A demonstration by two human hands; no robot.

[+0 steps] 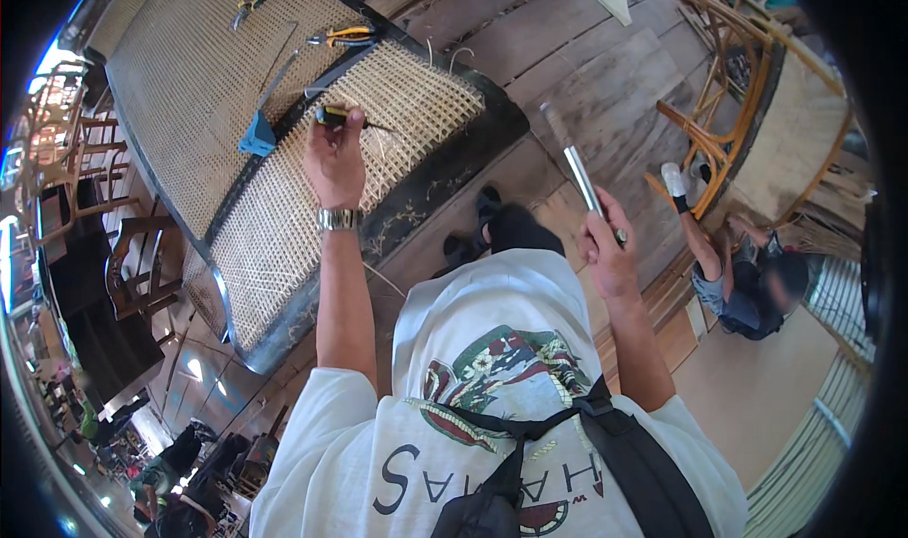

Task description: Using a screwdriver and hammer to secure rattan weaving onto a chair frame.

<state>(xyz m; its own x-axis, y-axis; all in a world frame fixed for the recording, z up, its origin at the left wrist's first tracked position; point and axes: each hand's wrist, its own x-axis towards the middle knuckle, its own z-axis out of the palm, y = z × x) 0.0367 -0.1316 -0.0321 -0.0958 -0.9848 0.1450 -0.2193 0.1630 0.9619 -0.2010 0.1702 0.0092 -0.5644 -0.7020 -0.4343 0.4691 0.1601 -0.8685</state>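
My left hand (337, 159), with a metal watch at the wrist, is closed round a screwdriver (331, 115) with a yellow and black handle. Its thin dark shaft points right, over the woven cane panel (284, 226) of a large dark-framed piece of furniture. My right hand (610, 245) grips a silver rod-like tool (581, 178), held up off the panel to the right. The tool's far end is brownish and blurred, so its kind cannot be made out. On the cane lie yellow-handled pliers (348, 36), more pliers (248, 6) and a blue-handled saw (257, 139).
A dark curved frame edge (492, 107) borders the cane, with loose cane ends sticking up nearby. At right, another person (747, 282) crouches by an upturned wooden chair (738, 131). Wooden chairs (137, 268) crowd the left. Planks (567, 55) form the floor.
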